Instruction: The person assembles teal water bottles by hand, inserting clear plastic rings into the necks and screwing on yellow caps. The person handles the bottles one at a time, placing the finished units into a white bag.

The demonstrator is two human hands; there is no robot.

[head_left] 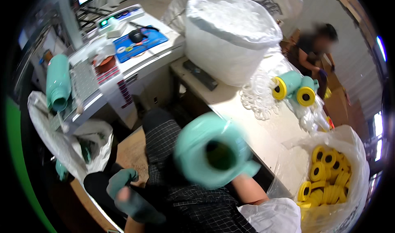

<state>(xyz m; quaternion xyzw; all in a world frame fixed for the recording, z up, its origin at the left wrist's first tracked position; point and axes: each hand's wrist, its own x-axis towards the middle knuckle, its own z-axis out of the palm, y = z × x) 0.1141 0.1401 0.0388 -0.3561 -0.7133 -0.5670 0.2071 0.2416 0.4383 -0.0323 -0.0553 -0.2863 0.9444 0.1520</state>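
Note:
Close in front of me a teal plastic jug body [189,150] is held up, its round dark opening facing me and a handle stub at its lower right. My right hand [242,183] holds it from behind; the jug hides most of the fingers. At lower left, my left hand [133,198], in a grey-green glove with bare fingertips, is apart from the jug. Its thumb and fingers are separated, with nothing seen between them, and slightly blurred.
Yellow rings [329,175] fill a clear bag at right. White rings [260,95] lie on the table [230,101] beside a large white sack [224,48] and two yellow-rimmed teal jugs [290,85]. Another teal jug [58,78] stands left. A person [314,50] sits beyond.

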